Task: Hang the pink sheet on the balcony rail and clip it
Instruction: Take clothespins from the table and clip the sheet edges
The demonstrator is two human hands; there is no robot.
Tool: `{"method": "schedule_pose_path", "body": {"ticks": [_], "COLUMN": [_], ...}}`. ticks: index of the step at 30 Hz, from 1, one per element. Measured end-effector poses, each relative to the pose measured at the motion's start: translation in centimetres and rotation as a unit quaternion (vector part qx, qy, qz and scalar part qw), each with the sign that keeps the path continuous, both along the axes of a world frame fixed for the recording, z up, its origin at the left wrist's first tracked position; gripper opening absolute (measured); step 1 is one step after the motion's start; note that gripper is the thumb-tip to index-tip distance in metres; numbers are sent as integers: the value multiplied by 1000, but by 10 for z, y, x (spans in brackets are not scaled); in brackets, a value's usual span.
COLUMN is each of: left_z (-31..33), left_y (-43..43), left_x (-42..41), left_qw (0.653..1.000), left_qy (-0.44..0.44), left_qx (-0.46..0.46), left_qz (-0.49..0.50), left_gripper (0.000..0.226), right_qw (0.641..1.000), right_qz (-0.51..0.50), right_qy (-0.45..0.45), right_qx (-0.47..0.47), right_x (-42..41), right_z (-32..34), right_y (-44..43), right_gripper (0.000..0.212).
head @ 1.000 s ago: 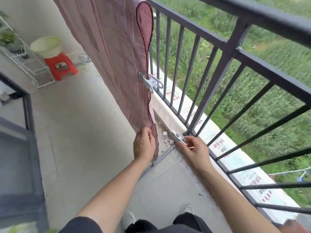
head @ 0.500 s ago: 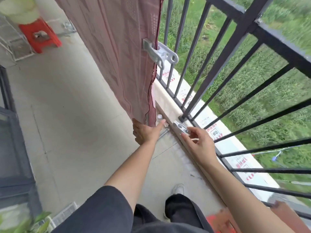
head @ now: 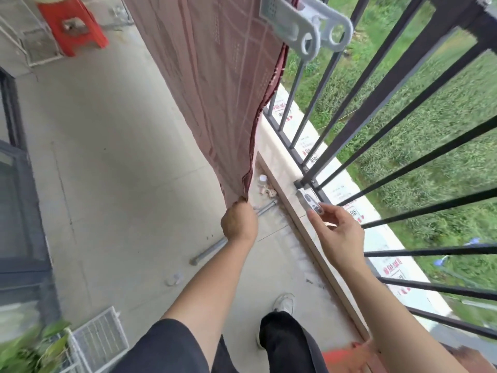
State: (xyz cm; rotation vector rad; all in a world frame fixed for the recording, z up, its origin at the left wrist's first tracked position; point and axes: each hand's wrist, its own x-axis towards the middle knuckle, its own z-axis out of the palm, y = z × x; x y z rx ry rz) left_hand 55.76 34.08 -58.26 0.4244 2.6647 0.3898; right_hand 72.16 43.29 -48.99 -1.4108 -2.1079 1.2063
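The pink sheet (head: 215, 76) hangs down the inside of the dark balcony rail (head: 376, 84). A large grey clip (head: 304, 28) pins its right edge near the top of the view. My left hand (head: 239, 220) is closed on the sheet's bottom corner, low near the floor. My right hand (head: 337, 227) pinches a second grey clip (head: 309, 201) that lies on the stone ledge (head: 279, 157) at the foot of a rail post.
A grey pipe (head: 228, 238) lies on the floor below my left hand, with a small bottle (head: 262, 179) and litter by the ledge. A red stool (head: 71, 22) stands far left. A white wire rack (head: 99, 337) and plant leaves sit at bottom left.
My view has dropped lower and closer to the rail. My left hand went from flat against the sheet's lower edge to gripping its bottom corner. My right hand stays on the clip on the ledge.
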Motion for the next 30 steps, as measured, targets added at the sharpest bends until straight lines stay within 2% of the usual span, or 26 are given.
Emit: {"method": "schedule_pose_path", "body": {"ticks": [3,6,15,19,23,28,30], "left_z": [-6,-9,-7,-7,-6,-11,-13], "left_y": [-10,-12,-13,-14,-14,-16,-19], "left_x": [-1,-5,-9,-7,-5,-9,-11], "left_qw": [994,988,994,990,988,988,986], "left_qy": [51,69,33,40,43,84,87], "left_qx": [-46,-67,-54,-93,-96,-53,-56], "left_qz": [-89,-122,-88,-99,-112,-120,-132], "left_gripper": [20,19,32,27,23,45,47], "right_qw": [1000,999,987,985,982,978,976], "right_qz": [8,36,90,92,114,85,92], "right_qy": [11,4,43,47,38,24,15], "right_qx": [3,21,128,141,144,188,195], "right_x": [-14,-21,-38,-54,-73,-79,-80], "right_z": [-12,-21,-33,-37,-41,-49,-51], "right_y": [-10,-23,-58,-61,-60,-43,-38], "right_gripper": [21,26,11,11,12,16,18]}}
